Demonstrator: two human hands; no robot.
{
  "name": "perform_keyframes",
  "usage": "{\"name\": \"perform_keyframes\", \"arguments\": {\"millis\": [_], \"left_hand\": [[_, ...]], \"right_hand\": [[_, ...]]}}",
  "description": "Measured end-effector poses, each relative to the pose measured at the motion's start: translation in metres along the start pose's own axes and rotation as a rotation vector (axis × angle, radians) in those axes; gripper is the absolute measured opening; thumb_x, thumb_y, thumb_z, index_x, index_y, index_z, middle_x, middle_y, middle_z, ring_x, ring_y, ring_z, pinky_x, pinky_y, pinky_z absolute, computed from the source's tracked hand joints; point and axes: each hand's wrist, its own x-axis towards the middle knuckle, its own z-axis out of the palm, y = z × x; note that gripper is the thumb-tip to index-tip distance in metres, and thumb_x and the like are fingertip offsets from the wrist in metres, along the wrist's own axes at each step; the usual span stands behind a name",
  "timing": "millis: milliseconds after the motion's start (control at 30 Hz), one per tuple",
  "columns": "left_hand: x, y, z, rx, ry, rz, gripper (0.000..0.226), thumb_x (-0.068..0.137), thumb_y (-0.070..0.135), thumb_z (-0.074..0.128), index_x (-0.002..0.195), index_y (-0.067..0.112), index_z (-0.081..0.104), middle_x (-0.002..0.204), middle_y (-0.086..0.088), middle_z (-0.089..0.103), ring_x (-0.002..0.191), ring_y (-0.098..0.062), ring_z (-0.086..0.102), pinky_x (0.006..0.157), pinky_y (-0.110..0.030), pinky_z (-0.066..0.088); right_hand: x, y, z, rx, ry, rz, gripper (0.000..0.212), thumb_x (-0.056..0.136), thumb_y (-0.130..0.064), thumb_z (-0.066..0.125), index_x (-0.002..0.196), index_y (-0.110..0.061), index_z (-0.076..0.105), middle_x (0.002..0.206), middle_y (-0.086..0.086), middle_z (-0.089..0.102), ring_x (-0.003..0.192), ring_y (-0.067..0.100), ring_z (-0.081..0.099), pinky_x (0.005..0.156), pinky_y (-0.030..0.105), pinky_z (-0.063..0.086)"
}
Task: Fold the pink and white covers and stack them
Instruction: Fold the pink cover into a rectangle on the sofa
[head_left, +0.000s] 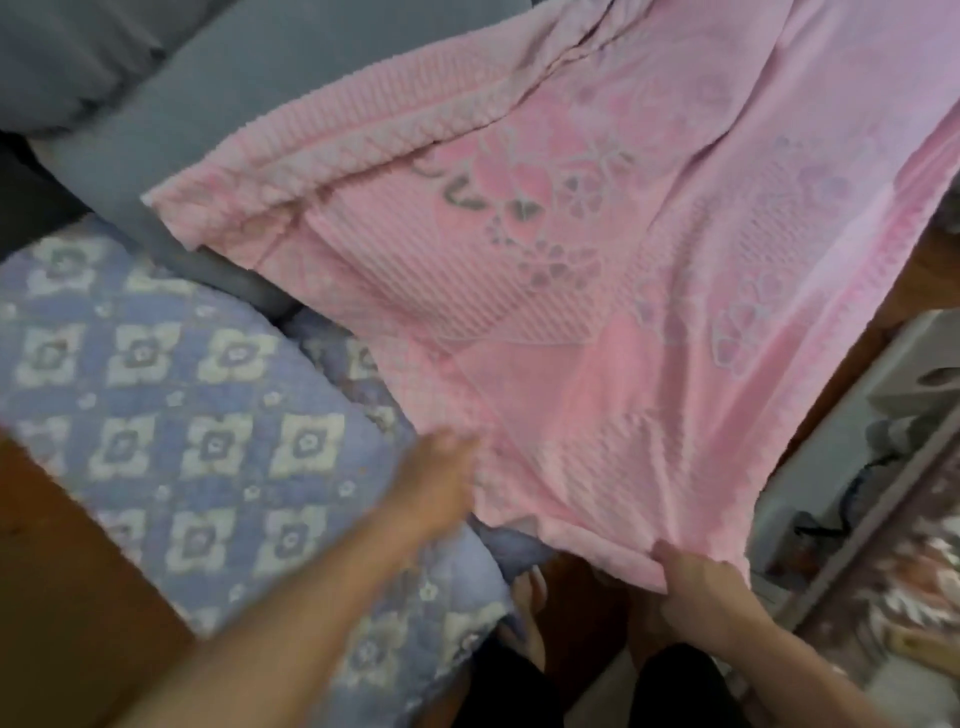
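Head view: your biggest item is the pink cover (597, 249), spread open across the grey sofa (171, 93) and running from the top right corner down toward you, its near hem hanging off the seat just in front of your knees. A loose double layer shows along its far left edge, so it may already be partly doubled there; you can't be sure from here. To its left lies the blue patterned quilt (171, 395), draped over the seat edge and touching the pink cover's lower left side. No white cover is visible in this view.

Your right hand (701, 587) pinches the near hem, fingers curled round a bunched fold of fabric. Your left hand (441, 483) sits at the cover's left edge with fingers pressed to the cloth; motion blur hides whether it actually holds the edge or only touches it.

The risks, as a judgement: if you lift with only the right hand secured, the left corner will likely slip and the fold come out skewed. The far wrinkle near the top could get trapped inside the fold and leave a lumpy stack. You could also catch the quilt's edge along with the pink one, dragging it off the seat. The shelf unit (852, 441) at your right stands close enough to snag a swinging corner.
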Motion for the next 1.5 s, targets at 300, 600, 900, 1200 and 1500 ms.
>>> {"name": "perform_keyframes", "arguments": {"millis": [300, 600, 900, 1200, 1500], "left_hand": [[-0.056, 0.125, 0.084, -0.235, -0.010, 0.332, 0.018, 0.078, 0.026, 0.049, 0.092, 0.031, 0.059, 0.098, 0.009, 0.061, 0.098, -0.016, 0.058, 0.103, -0.038, 0.039], [-0.056, 0.137, -0.016, 0.135, -0.051, 0.253, 0.026, 0.072, 0.029, 0.059, 0.096, 0.027, 0.050, 0.092, 0.008, 0.063, 0.087, -0.022, 0.061, 0.070, -0.032, 0.027], [-0.052, 0.289, -0.096, -0.179, -0.088, 0.169, 0.085, 0.064, 0.075, 0.063, 0.141, 0.045, 0.041, 0.141, 0.018, 0.045, 0.131, -0.011, 0.044, 0.106, -0.030, 0.041], [-0.031, 0.430, -0.205, -0.505, -0.129, 0.233, 0.014, 0.083, 0.033, 0.071, 0.095, 0.026, 0.070, 0.092, 0.005, 0.074, 0.086, -0.010, 0.070, 0.079, -0.042, 0.057], [0.096, 0.478, -0.274, -0.571, 0.045, 0.197, 0.022, 0.092, 0.047, 0.064, 0.088, 0.027, 0.072, 0.084, 0.003, 0.074, 0.083, -0.011, 0.070, 0.079, -0.038, 0.055]], "right_hand": [[-0.070, 0.019, -0.049, 0.049, 0.256, -0.276, 0.016, 0.078, -0.025, 0.064, 0.090, -0.021, 0.054, 0.091, -0.001, 0.058, 0.086, 0.025, 0.058, 0.066, 0.031, 0.031], [-0.100, 0.111, -0.112, 0.209, -0.031, -0.127, 0.011, 0.090, -0.024, 0.057, 0.092, -0.023, 0.068, 0.093, -0.004, 0.070, 0.092, 0.021, 0.064, 0.069, 0.026, 0.042], [-0.149, 0.152, -0.274, 0.653, 0.037, -0.355, 0.021, 0.074, -0.027, 0.076, 0.090, -0.024, 0.062, 0.083, -0.007, 0.062, 0.072, 0.011, 0.056, 0.063, 0.027, 0.049], [-0.150, 0.204, -0.336, 0.940, 0.071, -0.425, 0.015, 0.077, -0.032, 0.077, 0.080, -0.028, 0.063, 0.077, -0.006, 0.060, 0.076, 0.016, 0.056, 0.066, 0.030, 0.047], [-0.071, 0.243, -0.448, 1.126, 0.574, -0.389, 0.021, 0.093, -0.014, 0.064, 0.077, -0.027, 0.065, 0.070, -0.015, 0.062, 0.068, 0.001, 0.055, 0.069, 0.019, 0.044]]}}
